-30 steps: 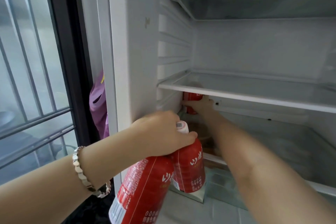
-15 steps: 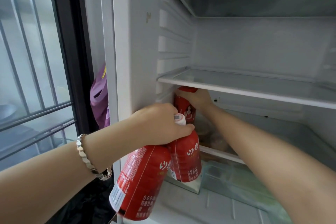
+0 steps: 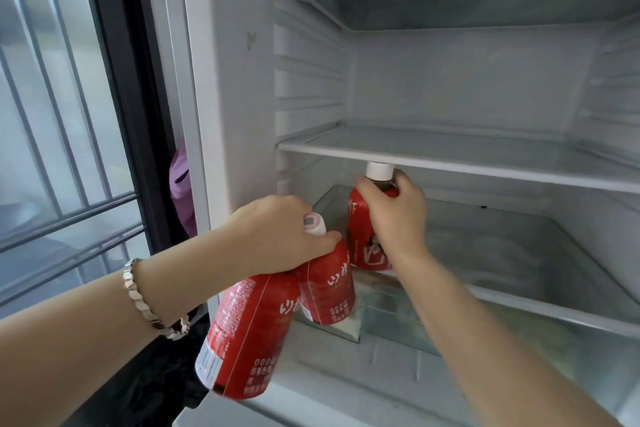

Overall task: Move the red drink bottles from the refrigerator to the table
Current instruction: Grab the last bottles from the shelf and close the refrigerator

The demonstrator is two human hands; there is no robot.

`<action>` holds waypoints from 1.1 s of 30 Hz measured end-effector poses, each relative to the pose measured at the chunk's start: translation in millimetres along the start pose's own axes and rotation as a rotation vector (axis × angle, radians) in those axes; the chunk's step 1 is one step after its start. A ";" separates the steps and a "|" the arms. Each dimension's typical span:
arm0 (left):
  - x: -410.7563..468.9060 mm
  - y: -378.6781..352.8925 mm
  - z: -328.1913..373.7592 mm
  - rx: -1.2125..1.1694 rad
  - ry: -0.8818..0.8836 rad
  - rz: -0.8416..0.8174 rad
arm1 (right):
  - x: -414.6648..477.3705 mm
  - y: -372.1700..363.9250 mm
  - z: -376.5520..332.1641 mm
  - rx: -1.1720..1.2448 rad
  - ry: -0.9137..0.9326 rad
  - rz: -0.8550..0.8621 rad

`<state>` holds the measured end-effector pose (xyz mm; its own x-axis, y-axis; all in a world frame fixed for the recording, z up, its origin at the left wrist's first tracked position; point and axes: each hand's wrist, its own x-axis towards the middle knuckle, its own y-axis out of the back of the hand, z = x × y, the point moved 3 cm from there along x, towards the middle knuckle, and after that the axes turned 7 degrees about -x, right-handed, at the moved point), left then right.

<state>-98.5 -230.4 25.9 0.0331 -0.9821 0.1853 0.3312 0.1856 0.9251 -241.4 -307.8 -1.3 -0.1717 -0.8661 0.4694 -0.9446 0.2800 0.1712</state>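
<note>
Your left hand (image 3: 277, 236) clutched two red bottles by their necks, a nearer bottle (image 3: 246, 333) and a farther bottle (image 3: 329, 291), at the refrigerator (image 3: 228, 114) front. Your right hand (image 3: 398, 218) gripped a third bottle (image 3: 360, 229) under the shelf (image 3: 450, 156).

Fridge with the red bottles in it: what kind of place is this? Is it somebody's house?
Most likely a home, perhaps a kitchen corner. The refrigerator with glass shelves stands open beside a barred window, and a purple cloth hangs between them. I cannot see the rest of the room.
</note>
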 end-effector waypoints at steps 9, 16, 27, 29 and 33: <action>-33.4 4.7 0.6 -0.035 0.082 -0.069 | -27.6 18.0 -13.4 -0.202 0.083 0.129; -69.6 5.4 -14.8 0.017 0.009 0.019 | -67.2 20.8 -46.1 -0.531 0.441 -0.004; -192.9 -0.8 -38.0 0.024 -0.223 -0.006 | -217.5 63.4 -103.9 -1.142 0.277 -0.196; -224.9 -3.5 -32.5 0.040 -0.277 -0.068 | -254.2 83.9 -111.0 -1.165 0.165 -0.206; -287.5 -14.5 -2.6 0.024 -0.412 -0.211 | -329.2 147.0 -126.2 -1.198 -0.038 -0.200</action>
<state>-110.3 49.3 -41.6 -0.4113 -0.9055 0.1041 0.2683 -0.0111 0.9633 -288.4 70.7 -21.4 -0.0798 -0.9439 0.3205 -0.1022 0.3276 0.9393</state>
